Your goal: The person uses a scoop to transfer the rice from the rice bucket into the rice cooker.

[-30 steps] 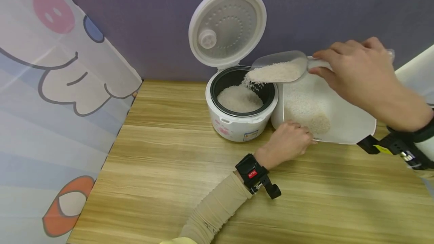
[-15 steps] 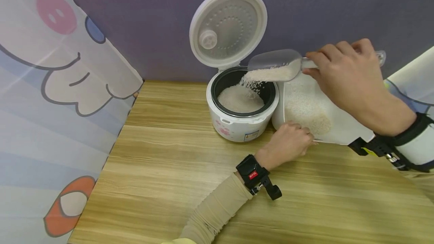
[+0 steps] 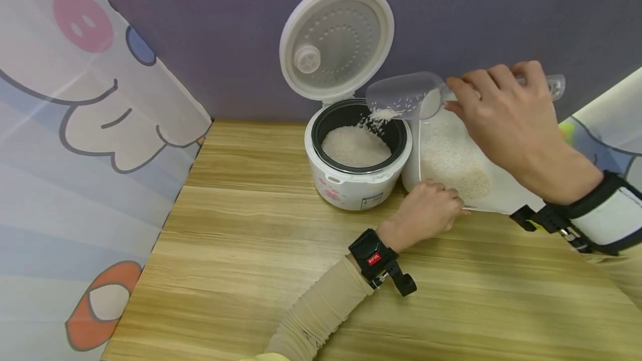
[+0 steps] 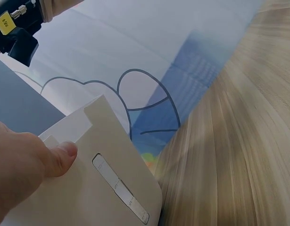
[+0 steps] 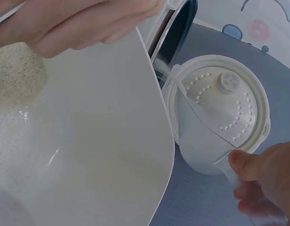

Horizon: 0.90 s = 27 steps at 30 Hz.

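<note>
My right hand (image 3: 511, 121) grips the handle of a clear plastic scoop (image 3: 401, 88), tilted over a white rice cooker (image 3: 333, 188). A little rice slides off the scoop's lip and falls into the black inner pot, where rice (image 3: 353, 146) is heaped. My left hand (image 3: 426, 210) holds the near rim of a white rice bin (image 3: 506, 196). In the left wrist view its thumb (image 4: 62, 157) presses the bin's outer wall beside a narrow level window (image 4: 120, 188). Some rice (image 3: 456, 174) lies inside the bin.
The cooker's round lid (image 3: 346, 21) stands raised behind the pot. Bin and cooker sit side by side on a wood-grain table (image 3: 225, 238), against a dark purple backdrop (image 3: 200, 32). A cartoon-print curtain (image 3: 45, 194) hangs at the left.
The scoop has tipped further and moved slightly left, and most of its rice has poured into the pot. My left hand keeps its place on the bin rim.
</note>
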Motion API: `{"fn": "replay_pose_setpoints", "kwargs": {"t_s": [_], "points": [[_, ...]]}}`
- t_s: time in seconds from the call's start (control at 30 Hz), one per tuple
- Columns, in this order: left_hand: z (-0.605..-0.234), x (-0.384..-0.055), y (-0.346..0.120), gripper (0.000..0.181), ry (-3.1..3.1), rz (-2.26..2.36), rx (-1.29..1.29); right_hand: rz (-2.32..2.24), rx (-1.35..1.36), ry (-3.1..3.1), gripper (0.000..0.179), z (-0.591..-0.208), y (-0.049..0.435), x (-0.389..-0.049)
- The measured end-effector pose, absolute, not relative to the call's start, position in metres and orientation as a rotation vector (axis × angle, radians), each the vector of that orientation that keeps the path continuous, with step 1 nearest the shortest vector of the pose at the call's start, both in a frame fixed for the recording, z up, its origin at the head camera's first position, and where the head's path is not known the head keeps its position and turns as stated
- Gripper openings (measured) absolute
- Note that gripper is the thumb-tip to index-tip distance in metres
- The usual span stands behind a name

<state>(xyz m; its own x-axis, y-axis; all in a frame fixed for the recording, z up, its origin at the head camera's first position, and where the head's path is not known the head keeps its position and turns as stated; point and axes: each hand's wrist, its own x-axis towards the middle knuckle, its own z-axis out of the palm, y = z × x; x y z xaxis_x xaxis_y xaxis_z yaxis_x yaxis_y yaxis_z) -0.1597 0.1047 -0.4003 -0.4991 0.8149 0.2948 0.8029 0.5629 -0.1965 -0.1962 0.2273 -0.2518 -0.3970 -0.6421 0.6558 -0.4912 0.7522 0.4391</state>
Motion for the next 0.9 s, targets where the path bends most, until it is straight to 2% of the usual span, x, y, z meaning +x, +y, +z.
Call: {"fn": "replay_pose_setpoints", "kwargs": {"t_s": [0.57, 0.9], "points": [[-0.401, -0.160, 0.106, 0.036, -2.460, 0.037, -1.315, -0.053, 0.777, -2.036, 0.026, -0.265, 0.231, -0.194], [-0.401, -0.159, 0.105, 0.037, -2.482, 0.022, -1.323, 0.062, 0.739, -2.126, 0.049, -0.269, 0.265, -0.175]]}}
